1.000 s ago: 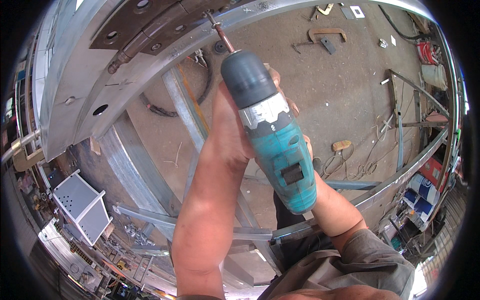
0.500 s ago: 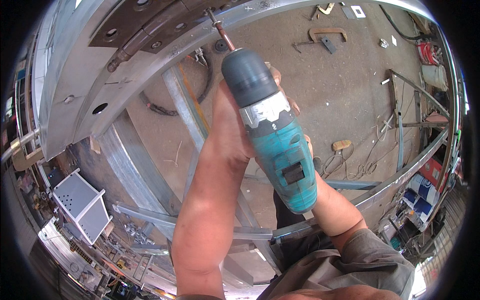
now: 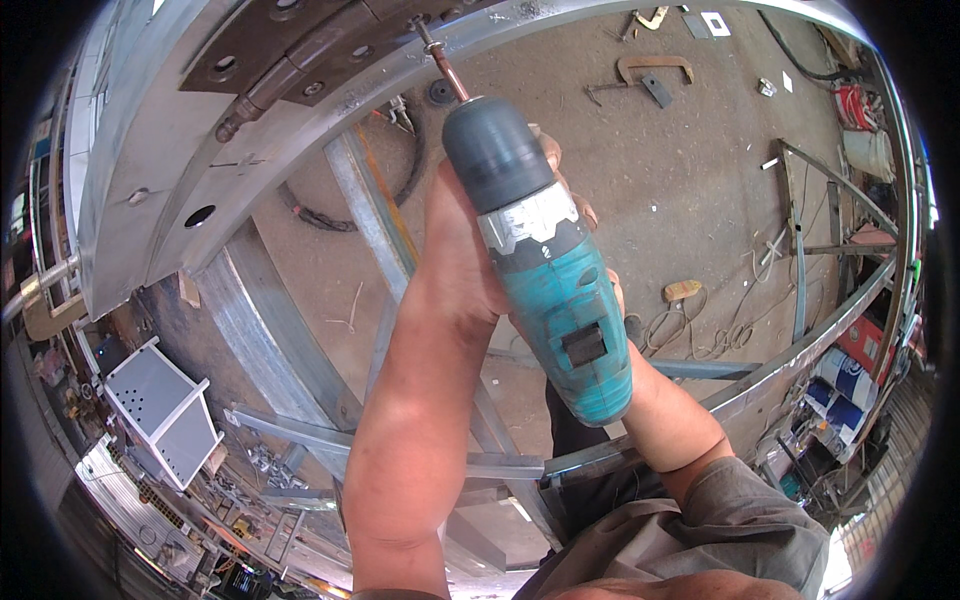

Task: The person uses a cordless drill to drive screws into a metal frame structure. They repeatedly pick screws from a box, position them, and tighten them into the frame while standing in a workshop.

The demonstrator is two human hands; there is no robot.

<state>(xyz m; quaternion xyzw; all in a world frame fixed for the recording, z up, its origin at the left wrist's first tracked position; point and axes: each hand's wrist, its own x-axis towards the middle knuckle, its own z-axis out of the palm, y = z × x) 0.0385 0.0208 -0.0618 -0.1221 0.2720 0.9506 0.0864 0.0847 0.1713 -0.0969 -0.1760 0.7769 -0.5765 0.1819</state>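
Note:
A teal and black cordless drill [image 3: 562, 300] points up and away, its dark chuck [image 3: 492, 150] at the front. From the chuck runs a coppery driver bit [image 3: 450, 75], its tip at a screw [image 3: 428, 40] by the edge of a brown metal hinge [image 3: 300, 60] on a grey steel frame [image 3: 150, 200]. My left hand [image 3: 462, 235] is closed round the drill's front from beneath, with fingertips showing on its right side. Behind the drill body my right hand [image 3: 618, 295] is mostly hidden, closed at the handle, with its forearm coming in from the lower right.
Steel beams [image 3: 270, 330] cross below the frame. On the floor lie a C-clamp [image 3: 655, 65], a coiled dark cable [image 3: 415, 160] and a yellowish block [image 3: 683, 290] with thin cord. A metal frame [image 3: 800, 240] stands at right, a grey box [image 3: 160, 400] at lower left.

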